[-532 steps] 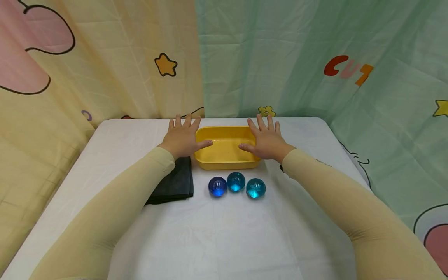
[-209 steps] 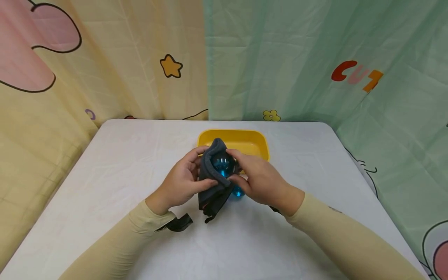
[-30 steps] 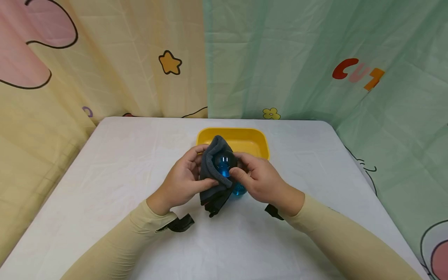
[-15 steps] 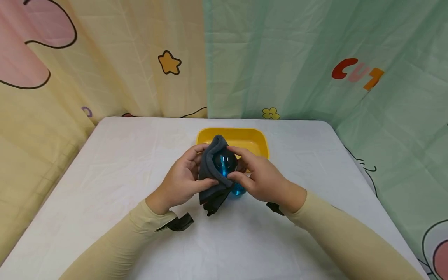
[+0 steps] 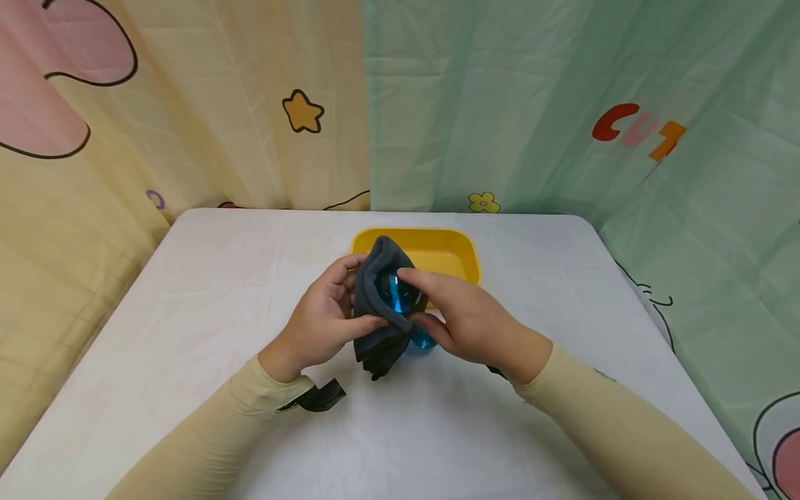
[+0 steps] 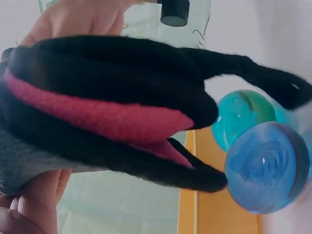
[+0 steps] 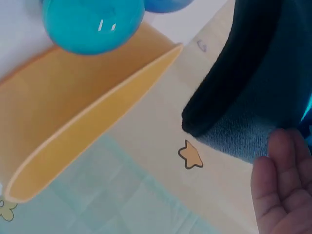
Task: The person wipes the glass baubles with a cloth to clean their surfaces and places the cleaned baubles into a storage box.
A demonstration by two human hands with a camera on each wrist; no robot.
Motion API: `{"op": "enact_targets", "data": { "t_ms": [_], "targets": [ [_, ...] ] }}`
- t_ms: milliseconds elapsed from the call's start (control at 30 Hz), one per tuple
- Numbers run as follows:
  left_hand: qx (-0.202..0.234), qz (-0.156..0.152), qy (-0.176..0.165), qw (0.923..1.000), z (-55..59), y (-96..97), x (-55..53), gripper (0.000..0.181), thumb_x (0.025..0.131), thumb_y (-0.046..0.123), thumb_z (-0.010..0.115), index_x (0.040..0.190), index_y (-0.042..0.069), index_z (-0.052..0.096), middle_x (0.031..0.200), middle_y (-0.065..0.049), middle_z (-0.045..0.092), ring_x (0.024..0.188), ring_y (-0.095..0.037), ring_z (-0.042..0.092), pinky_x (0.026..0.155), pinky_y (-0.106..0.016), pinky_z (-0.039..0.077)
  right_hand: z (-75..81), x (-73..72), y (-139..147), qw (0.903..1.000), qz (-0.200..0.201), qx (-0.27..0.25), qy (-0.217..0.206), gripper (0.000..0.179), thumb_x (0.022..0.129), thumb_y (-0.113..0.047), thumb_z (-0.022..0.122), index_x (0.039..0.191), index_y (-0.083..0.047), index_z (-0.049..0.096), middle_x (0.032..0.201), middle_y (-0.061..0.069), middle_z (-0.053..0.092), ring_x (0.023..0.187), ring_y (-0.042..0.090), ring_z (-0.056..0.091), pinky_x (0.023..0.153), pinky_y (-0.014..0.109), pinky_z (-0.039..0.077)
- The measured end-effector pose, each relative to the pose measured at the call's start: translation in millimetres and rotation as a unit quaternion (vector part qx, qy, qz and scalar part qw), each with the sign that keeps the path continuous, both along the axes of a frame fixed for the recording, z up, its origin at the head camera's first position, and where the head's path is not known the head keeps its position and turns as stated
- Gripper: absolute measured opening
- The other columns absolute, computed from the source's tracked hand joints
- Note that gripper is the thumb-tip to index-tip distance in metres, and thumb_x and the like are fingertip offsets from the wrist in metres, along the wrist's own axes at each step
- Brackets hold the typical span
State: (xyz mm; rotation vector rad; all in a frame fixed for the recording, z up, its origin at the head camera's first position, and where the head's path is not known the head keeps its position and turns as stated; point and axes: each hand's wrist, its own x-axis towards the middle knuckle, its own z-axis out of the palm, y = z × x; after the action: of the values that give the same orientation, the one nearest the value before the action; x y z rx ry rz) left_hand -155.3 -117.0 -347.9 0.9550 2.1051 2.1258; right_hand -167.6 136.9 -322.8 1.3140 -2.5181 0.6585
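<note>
Gripping a folded grey cloth (image 5: 370,295) in the left hand (image 5: 319,319), with fingers behind and thumb across the front, while grasping a clear ball (image 5: 398,292) between thumb and forefinger of the right hand (image 5: 478,319). Nestled in the cloth's fold, blue in the light and partly covered by the forefinger, above a white table (image 5: 262,260) and on the near side of a yellow tray (image 5: 446,255). Seen from the left wrist, doubled over in black layers around a pink inner face, with a narrow black end jutting to one side. Shown in that same view near the tray, with a blue ball (image 6: 267,168) overlapping a teal ball (image 6: 241,117); impossible to tell whether touching. Visible from the head only as a bright blue curve beneath the cloth. Dressed in beige sleeves (image 5: 206,423), with a black strap (image 5: 321,397) hanging at the left wrist. Backed by a yellow and green curtain (image 5: 500,90), printed with a star (image 5: 303,111) and a flower (image 5: 484,202).
</note>
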Motion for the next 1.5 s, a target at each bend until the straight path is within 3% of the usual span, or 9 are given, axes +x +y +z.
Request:
{"op": "enact_targets", "data": {
  "t_ms": [133, 400, 600, 833, 967, 1100, 1167, 1367, 1500],
  "targets": [
    [-0.007, -0.003, -0.011, 0.9999, 1.6, -0.6, 1.3, 0.073, 0.089, -0.008, 0.078, 0.150, -0.005, 0.037, 0.140, -0.032, 0.060, 0.114, -0.012, 0.070, 0.100, -0.029, 0.060, 1.6, -0.7, -1.3, 0.9999, -0.016, 0.004, -0.001, 0.066, 0.096, -0.015, 0.077, 0.152, -0.003, 0.045, 0.114, 0.010, 0.075, 0.096, 0.022, 0.072, 0.088, 0.038, 0.064],
    [-0.028, 0.014, -0.004, 0.9995, 0.8, 1.4, 3.2, 0.074, 0.088, -0.010, 0.078, 0.150, -0.001, 0.038, 0.140, -0.028, 0.063, 0.113, -0.014, 0.071, 0.098, -0.030, 0.061, -3.1, 0.6, -3.6, 0.9724, -0.027, -0.126, -0.194, 0.049, 0.107, -0.019, 0.063, 0.149, 0.000, 0.048, 0.097, 0.005, 0.075, 0.086, 0.014, 0.069, 0.080, 0.033, 0.064],
    [-0.022, 0.020, 0.011, 0.9995, -1.6, 1.1, 2.6, 0.072, 0.089, -0.009, 0.078, 0.149, -0.002, 0.040, 0.139, -0.027, 0.064, 0.113, -0.015, 0.071, 0.098, -0.030, 0.061, -0.5, 1.0, -3.7, 0.9981, -0.020, -0.047, -0.033, 0.070, 0.101, -0.025, 0.072, 0.157, -0.001, 0.039, 0.123, 0.010, 0.071, 0.099, 0.019, 0.070, 0.091, 0.038, 0.063],
    [-0.014, 0.010, 0.007, 0.9998, 2.6, -0.5, 2.7, 0.072, 0.089, -0.009, 0.077, 0.149, -0.004, 0.038, 0.138, -0.031, 0.063, 0.112, -0.013, 0.071, 0.097, -0.029, 0.061, 5.5, 0.0, -1.8, 0.9972, -0.011, 0.022, 0.070, 0.066, 0.092, -0.016, 0.083, 0.147, -0.006, 0.049, 0.109, 0.008, 0.075, 0.095, 0.024, 0.070, 0.089, 0.039, 0.063],
    [-0.030, 0.015, 0.007, 0.9994, 5.3, -0.2, 4.1, 0.074, 0.089, -0.010, 0.078, 0.150, -0.003, 0.038, 0.139, -0.029, 0.063, 0.112, -0.014, 0.071, 0.097, -0.029, 0.061, 5.2, 2.0, -3.4, 0.9983, -0.017, -0.036, -0.042, 0.064, 0.095, -0.015, 0.079, 0.149, -0.002, 0.047, 0.109, 0.010, 0.074, 0.090, 0.020, 0.070, 0.080, 0.032, 0.064],
    [-0.037, 0.020, 0.003, 0.9991, 5.7, 1.1, 5.2, 0.075, 0.088, -0.010, 0.078, 0.151, -0.001, 0.039, 0.140, -0.027, 0.064, 0.113, -0.017, 0.071, 0.098, -0.029, 0.061, 2.3, 3.7, -4.7, 0.9672, -0.009, -0.133, -0.216, 0.049, 0.106, -0.012, 0.063, 0.149, 0.001, 0.044, 0.109, 0.010, 0.076, 0.089, 0.016, 0.072, 0.081, 0.028, 0.064],
    [-0.038, 0.024, 0.002, 0.9990, 5.4, 1.4, 5.4, 0.075, 0.087, -0.011, 0.079, 0.151, 0.000, 0.040, 0.139, -0.026, 0.064, 0.112, -0.017, 0.071, 0.097, -0.029, 0.061, 0.7, 4.1, -5.6, 0.9612, -0.012, -0.141, -0.237, 0.046, 0.109, -0.015, 0.057, 0.151, 0.000, 0.045, 0.109, 0.010, 0.077, 0.090, 0.016, 0.072, 0.086, 0.031, 0.065],
    [-0.008, 0.014, 0.014, 0.9998, 2.4, 1.0, 2.5, 0.072, 0.088, -0.011, 0.078, 0.149, -0.004, 0.040, 0.137, -0.029, 0.064, 0.110, -0.015, 0.071, 0.098, -0.028, 0.061, 0.8, 5.2, -7.4, 0.9924, -0.014, -0.064, -0.104, 0.073, 0.104, -0.020, 0.067, 0.162, 0.000, 0.026, 0.135, 0.015, 0.068, 0.107, 0.023, 0.073, 0.097, 0.042, 0.063],
    [0.016, -0.002, 0.003, 0.9999, 2.3, -0.6, 1.0, 0.071, 0.088, -0.010, 0.077, 0.148, -0.006, 0.039, 0.137, -0.033, 0.061, 0.111, -0.016, 0.072, 0.098, -0.029, 0.061, 3.7, 4.2, -5.6, 0.9997, -0.020, -0.011, 0.004, 0.074, 0.096, -0.017, 0.079, 0.154, -0.001, 0.036, 0.132, 0.016, 0.068, 0.108, 0.027, 0.072, 0.097, 0.042, 0.062]
  ]
}}
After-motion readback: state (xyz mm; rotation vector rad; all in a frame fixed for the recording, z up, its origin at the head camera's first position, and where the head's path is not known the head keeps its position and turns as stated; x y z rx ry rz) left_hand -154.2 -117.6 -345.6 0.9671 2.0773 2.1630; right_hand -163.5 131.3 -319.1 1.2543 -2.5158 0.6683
